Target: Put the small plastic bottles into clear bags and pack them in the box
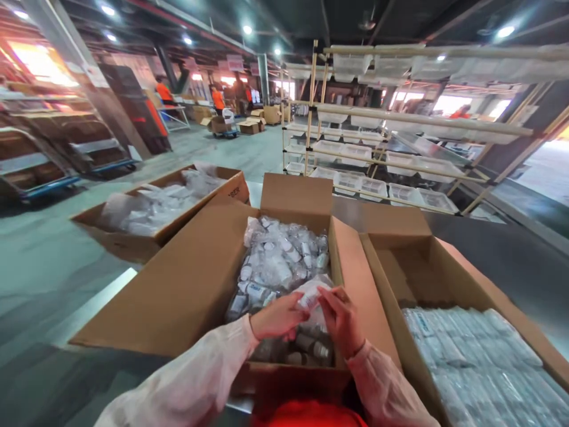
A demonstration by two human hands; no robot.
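A small white bottle [310, 296] in a clear plastic bag is held between my two hands, above the middle cardboard box [365, 290]. My left hand [279, 315] grips the bottle from the left, thumb on top. With its fingers pinched, my right hand [343, 319] holds the plastic bag [323, 281] at the right side. Below and beyond the hands, the box holds many white-capped bottles [284, 255], loosely piled and mostly wrapped in clear plastic. Some bottles near the front lie in shadow, partly hidden by my hands.
At right, an open carton [411, 279] holds neat rows of plastic-wrapped bottles [475, 344]. Another carton [133, 243] at left contains crumpled plastic bags [155, 207]. A rack [311, 118] with white trays stands ahead. Trolleys [98, 148] and people in orange are farther back.
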